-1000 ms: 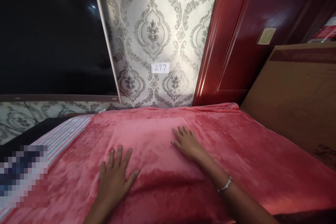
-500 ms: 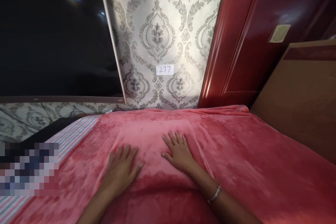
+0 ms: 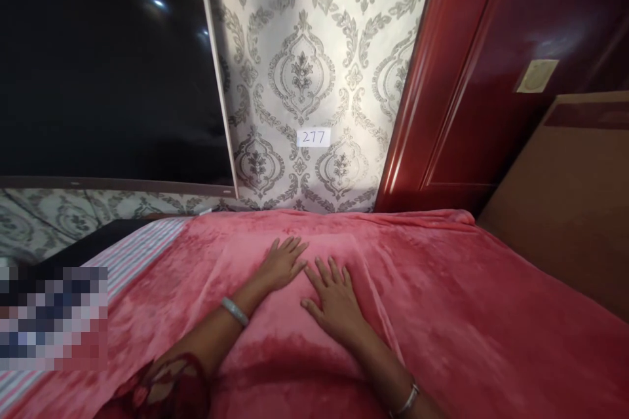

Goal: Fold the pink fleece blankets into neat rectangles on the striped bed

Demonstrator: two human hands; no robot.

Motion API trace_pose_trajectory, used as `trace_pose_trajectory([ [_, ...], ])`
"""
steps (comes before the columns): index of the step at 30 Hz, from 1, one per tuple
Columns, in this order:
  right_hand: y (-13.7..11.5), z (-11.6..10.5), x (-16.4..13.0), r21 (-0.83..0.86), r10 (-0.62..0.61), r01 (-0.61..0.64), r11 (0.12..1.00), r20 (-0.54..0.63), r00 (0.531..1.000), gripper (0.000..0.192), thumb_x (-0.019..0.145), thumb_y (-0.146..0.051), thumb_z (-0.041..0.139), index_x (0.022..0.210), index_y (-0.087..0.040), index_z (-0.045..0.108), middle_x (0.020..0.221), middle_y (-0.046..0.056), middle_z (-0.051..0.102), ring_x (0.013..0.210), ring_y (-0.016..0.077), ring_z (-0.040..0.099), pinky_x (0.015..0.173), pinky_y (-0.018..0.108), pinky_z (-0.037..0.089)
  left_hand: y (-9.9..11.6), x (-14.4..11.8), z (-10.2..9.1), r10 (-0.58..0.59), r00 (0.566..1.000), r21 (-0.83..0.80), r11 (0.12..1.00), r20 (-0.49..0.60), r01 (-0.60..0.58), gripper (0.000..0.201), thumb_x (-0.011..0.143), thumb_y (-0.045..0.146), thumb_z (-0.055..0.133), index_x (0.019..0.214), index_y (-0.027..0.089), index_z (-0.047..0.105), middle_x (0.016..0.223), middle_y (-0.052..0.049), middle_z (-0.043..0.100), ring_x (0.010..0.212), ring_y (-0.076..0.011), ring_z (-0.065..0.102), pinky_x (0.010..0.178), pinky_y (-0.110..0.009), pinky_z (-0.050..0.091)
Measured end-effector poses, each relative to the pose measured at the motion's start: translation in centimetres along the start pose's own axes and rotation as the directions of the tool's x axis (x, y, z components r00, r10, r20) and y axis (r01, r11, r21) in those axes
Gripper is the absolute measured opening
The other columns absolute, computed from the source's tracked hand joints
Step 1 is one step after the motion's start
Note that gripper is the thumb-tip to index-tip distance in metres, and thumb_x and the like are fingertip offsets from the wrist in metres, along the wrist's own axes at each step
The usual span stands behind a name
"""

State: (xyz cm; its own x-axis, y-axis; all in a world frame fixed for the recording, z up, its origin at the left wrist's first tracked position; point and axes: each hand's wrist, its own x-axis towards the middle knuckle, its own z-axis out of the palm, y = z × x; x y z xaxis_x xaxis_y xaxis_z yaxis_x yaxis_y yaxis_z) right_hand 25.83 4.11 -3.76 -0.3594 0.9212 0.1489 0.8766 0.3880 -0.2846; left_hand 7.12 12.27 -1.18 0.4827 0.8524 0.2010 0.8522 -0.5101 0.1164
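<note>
**Two flat hands on a red fleece blanket, wall label "277"**

Head view. The left hand (image 3: 282,263) lies palm down on the red blanket (image 3: 442,301), fingers extended and close together, gripping nothing; a pale bangle (image 3: 234,311) circles its wrist. The right hand (image 3: 334,298) rests flat just beside it, fingers slightly spread, also holding nothing, with a silver bangle (image 3: 407,399) on its wrist. Both press a raised, folded area at the blanket's middle. The blanket covers the bed and reaches the far wall; a striped sheet (image 3: 132,255) shows at its left edge. On the patterned wallpaper (image 3: 304,65) a small white label (image 3: 313,137) reads "277". A dark screen (image 3: 108,65) hangs left; a red door (image 3: 481,65) and brown cardboard (image 3: 565,209) stand right.
</note>
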Motion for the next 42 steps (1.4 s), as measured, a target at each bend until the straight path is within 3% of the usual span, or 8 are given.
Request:
trace_pose_trajectory([
  [9,-0.1,-0.1,0.0,0.030,0.009,-0.010,0.999,0.030,1.000,0.072,0.096,-0.060,0.047,0.159,-0.031,0.027,0.166,0.005,0.014,0.152,0.0369,0.002,0.119,0.062,0.000,0.0,-0.5,0.9,0.004,0.998,0.066,0.998,-0.066,0.000,0.054,0.100,0.042,0.038,0.150,0.023,0.043,0.157,-0.014,0.042,0.147,-0.0278,0.034,0.119,-0.059,0.023],
  [14,-0.7,-4.6,1.7,0.005,-0.009,0.008,1.000,0.189,0.982,0.076,0.090,-0.050,0.061,0.157,-0.028,0.033,0.163,0.012,0.027,0.149,0.0412,0.020,0.116,0.061,0.018,0.4,-0.4,0.6,-0.005,0.999,0.070,0.998,-0.037,0.007,0.054,0.100,0.040,0.037,0.150,0.021,0.042,0.159,-0.016,0.037,0.149,-0.0289,0.030,0.119,-0.061,0.021],
  [16,-0.8,-6.7,3.3,-0.028,0.022,-0.017,0.999,0.151,0.988,0.069,0.093,-0.046,0.058,0.155,-0.026,0.037,0.159,0.014,0.036,0.145,0.0395,0.029,0.114,0.058,0.024,0.3,0.0,0.0,-0.005,1.000,0.051,0.999,0.005,0.005,0.056,0.100,0.044,0.035,0.151,0.022,0.041,0.160,-0.016,0.035,0.150,-0.0295,0.029,0.118,-0.062,0.020],
  [19,0.0,-7.9,5.6,-0.067,0.138,-0.138,0.988,0.000,0.990,0.058,0.101,-0.045,0.045,0.154,-0.024,0.038,0.159,0.013,0.035,0.148,0.0375,0.023,0.115,0.058,0.020,-0.7,0.5,-1.5,-0.053,0.992,0.052,0.998,0.111,0.047,0.060,0.098,0.054,0.037,0.151,0.026,0.042,0.161,-0.014,0.034,0.150,-0.0306,0.028,0.118,-0.062,0.018],
  [23,2.6,-5.3,6.4,-0.062,0.294,-0.297,0.953,-0.052,0.954,0.056,0.102,-0.048,0.039,0.153,-0.024,0.041,0.160,0.010,0.034,0.149,0.0377,0.020,0.116,0.059,0.019,-3.5,0.4,-3.1,-0.225,0.968,0.106,0.971,0.108,0.214,0.061,0.097,0.055,0.037,0.147,0.022,0.048,0.155,-0.016,0.043,0.146,-0.0347,0.035,0.117,-0.064,0.019],
  [27,4.8,-2.4,5.7,0.001,0.322,-0.322,0.947,-0.056,0.945,0.055,0.103,-0.046,0.036,0.153,-0.025,0.040,0.162,0.006,0.030,0.150,0.0350,0.018,0.115,0.054,0.025,-5.8,-0.6,-2.4,-0.365,0.931,0.131,0.924,0.020,0.360,0.060,0.100,0.045,0.026,0.146,0.014,0.049,0.151,-0.019,0.049,0.142,-0.0340,0.041,0.115,-0.061,0.023],
  [38,6.2,-1.4,6.0,-0.011,0.290,-0.292,0.956,-0.096,0.952,0.054,0.102,-0.046,0.036,0.152,-0.026,0.042,0.160,0.006,0.034,0.148,0.0351,0.020,0.113,0.053,0.031,-6.7,-0.5,-1.1,-0.430,0.901,0.126,0.892,-0.057,0.434,0.055,0.099,0.043,0.028,0.139,0.016,0.056,0.145,-0.015,0.056,0.139,-0.0280,0.044,0.118,-0.053,0.023],
  [42,6.2,-1.3,5.9,0.006,0.291,-0.292,0.957,-0.100,0.952,0.053,0.103,-0.046,0.036,0.152,-0.026,0.043,0.160,0.005,0.034,0.148,0.0356,0.020,0.114,0.054,0.030,-6.7,-0.7,-1.7,-0.585,0.804,0.148,0.790,-0.105,0.595,0.060,0.096,0.050,0.029,0.132,0.014,0.062,0.138,-0.020,0.060,0.136,-0.0378,0.043,0.113,-0.067,0.020],
])
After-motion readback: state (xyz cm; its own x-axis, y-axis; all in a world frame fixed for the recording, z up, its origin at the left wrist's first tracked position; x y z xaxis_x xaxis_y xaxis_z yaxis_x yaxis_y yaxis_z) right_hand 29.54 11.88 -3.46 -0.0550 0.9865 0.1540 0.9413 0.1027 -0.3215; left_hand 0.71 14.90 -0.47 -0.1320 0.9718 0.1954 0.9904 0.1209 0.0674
